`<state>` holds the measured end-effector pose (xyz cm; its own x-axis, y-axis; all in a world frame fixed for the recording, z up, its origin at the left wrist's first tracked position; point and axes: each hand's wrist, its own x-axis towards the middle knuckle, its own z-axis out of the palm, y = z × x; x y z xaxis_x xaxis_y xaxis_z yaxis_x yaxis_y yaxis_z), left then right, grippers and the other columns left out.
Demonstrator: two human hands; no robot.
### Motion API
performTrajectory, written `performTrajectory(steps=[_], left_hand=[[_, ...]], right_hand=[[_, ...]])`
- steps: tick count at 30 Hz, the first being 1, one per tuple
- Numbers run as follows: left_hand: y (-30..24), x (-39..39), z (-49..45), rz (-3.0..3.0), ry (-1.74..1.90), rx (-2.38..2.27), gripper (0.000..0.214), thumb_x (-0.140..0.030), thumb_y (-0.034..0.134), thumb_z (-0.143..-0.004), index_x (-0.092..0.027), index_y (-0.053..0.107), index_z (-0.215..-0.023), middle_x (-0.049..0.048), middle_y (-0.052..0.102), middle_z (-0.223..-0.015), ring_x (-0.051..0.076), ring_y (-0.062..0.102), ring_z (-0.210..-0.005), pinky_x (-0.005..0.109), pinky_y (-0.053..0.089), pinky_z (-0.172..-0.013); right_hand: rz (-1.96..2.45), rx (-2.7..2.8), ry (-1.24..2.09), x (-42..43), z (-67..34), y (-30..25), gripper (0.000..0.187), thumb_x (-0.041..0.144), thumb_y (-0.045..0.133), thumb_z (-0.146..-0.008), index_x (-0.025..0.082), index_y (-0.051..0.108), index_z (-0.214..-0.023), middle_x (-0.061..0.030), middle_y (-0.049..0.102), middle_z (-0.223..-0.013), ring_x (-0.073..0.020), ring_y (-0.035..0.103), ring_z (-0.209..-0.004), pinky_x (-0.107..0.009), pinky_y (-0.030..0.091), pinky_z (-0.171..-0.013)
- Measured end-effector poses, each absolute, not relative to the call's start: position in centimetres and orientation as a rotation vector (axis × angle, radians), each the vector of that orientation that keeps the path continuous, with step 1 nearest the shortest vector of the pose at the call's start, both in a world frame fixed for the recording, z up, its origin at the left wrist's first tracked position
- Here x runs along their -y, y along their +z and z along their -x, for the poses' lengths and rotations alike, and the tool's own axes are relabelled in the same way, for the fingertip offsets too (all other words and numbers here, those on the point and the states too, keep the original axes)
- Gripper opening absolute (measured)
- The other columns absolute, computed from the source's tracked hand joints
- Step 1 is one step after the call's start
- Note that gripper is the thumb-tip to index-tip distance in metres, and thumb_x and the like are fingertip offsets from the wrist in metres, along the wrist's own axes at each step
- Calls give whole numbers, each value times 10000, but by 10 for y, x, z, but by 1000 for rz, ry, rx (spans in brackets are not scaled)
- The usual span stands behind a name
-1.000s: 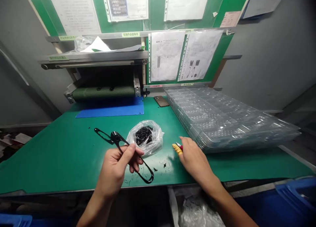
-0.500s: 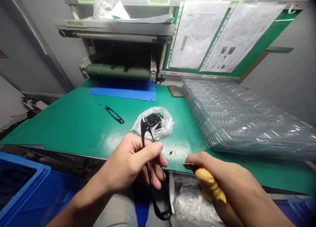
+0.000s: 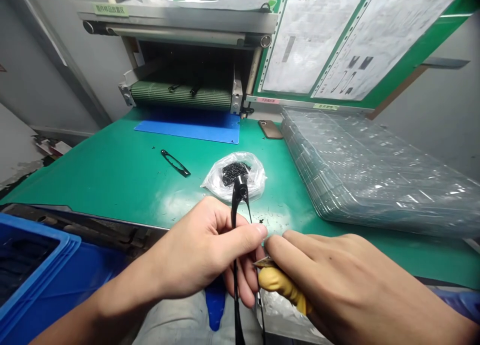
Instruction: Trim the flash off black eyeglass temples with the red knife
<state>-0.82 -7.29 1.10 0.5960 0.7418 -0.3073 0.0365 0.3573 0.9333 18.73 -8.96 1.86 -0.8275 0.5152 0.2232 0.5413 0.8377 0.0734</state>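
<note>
My left hand (image 3: 210,252) is closed around a long, narrow black plastic frame (image 3: 235,205), gripping it near mid-length. The frame stands roughly upright, its rounded top end in front of the plastic bag (image 3: 213,182) of small black pieces (image 3: 234,174). Between the fingers of my right hand (image 3: 330,270) is a small knife, whose short metal blade (image 3: 264,262) shows beside the frame's right-hand strip; I cannot tell if it touches. A wrinkled yellow cover (image 3: 277,283) appears to sit on the right thumb. Another black frame (image 3: 175,163) lies flat on the green table (image 3: 112,170).
Stacked clear plastic trays (image 3: 360,175) fill the table's right side, with a phone (image 3: 270,129) at their back corner. At the rear, a conveyor belt (image 3: 180,94) carries small dark parts above a blue sheet (image 3: 187,128). Blue bins (image 3: 71,265) stand lower left.
My right hand has moved left, bringing the blade up beside the frame. The left hand has shifted slightly right with the frame. The whole view has tilted a little downward.
</note>
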Motion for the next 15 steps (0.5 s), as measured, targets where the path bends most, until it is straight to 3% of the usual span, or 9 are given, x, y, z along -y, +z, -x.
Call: performTrajectory(steps=[11, 15], left_hand=[[4, 75, 6, -1169, 491, -855, 362, -313, 516, -898, -152, 618, -591, 41, 641, -466, 128, 609, -409, 177, 428, -434], [5, 75, 6, -1116, 516, -831, 346, -313, 528, -905, -144, 651, -629, 39, 643, -467, 122, 602, -389, 168, 432, -418]], right_hand=[[833, 2856, -245, 96, -192, 13, 275, 35, 345, -641, 224, 430, -823, 22, 523, -547, -149, 468, -334, -315, 201, -366], [823, 2825, -154, 95, -192, 11, 235, 42, 333, -694, 228, 434, -797, 16, 528, -542, -153, 471, -337, -316, 200, -358]])
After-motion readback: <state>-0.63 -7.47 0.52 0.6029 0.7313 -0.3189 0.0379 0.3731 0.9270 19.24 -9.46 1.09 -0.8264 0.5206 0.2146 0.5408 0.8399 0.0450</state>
